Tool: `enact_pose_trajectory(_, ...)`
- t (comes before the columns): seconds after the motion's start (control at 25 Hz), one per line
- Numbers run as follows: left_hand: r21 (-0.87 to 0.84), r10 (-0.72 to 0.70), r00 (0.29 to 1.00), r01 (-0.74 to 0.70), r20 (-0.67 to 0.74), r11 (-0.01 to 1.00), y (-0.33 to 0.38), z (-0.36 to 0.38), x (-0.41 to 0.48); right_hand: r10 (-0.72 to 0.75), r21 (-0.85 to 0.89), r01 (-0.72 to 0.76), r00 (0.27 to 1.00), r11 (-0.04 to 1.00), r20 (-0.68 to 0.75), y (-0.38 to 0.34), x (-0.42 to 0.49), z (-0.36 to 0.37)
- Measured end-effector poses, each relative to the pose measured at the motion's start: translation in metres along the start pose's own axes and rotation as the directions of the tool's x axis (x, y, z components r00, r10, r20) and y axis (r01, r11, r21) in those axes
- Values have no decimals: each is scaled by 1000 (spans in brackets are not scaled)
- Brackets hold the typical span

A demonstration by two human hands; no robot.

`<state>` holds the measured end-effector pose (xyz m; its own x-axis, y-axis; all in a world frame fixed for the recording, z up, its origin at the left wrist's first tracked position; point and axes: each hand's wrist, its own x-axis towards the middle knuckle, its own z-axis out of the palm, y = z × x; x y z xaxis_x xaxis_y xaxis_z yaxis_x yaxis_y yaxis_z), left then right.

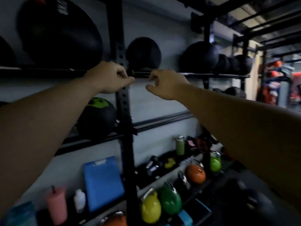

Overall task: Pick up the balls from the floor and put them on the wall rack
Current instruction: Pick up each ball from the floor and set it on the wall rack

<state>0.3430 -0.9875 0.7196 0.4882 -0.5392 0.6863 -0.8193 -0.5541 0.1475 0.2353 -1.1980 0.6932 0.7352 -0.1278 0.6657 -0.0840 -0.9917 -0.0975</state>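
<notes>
Nearest, both arms reach up and forward; the left hand is loosely curled, fingers drawn together on nothing, and the right hand hangs half open, fingers bent and apart, empty; just beyond them a black ball sits on the wall rack rail; more balls line it farther right; no floor shows, so what remains cannot be judged.

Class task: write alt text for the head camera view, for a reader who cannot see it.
Two bare hands, left hand and right hand, reach empty toward a black ball resting on a dark wall rack. Coloured kettlebells sit below.
</notes>
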Motion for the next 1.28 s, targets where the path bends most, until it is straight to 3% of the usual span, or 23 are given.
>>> enact_pose_trajectory(0.2,-143,124,969,-95,212,985,174,153,-6,293,-160,-282,955,946,50,167,-153,-32)
enact_pose_trajectory(0.48,-325,351,835,-222,424,920,350,310,-41,568,-279,-531,821,800,66,299,-322,-44)
enact_pose_trajectory(0.76,-434,502,693,-293,518,852,438,447,-49,721,-349,-657,689,668,82,409,-409,-13)
enact_pose_trajectory(1.28,-499,585,528,-314,615,808,542,620,-6,856,-365,-782,508,505,94,578,-473,24)
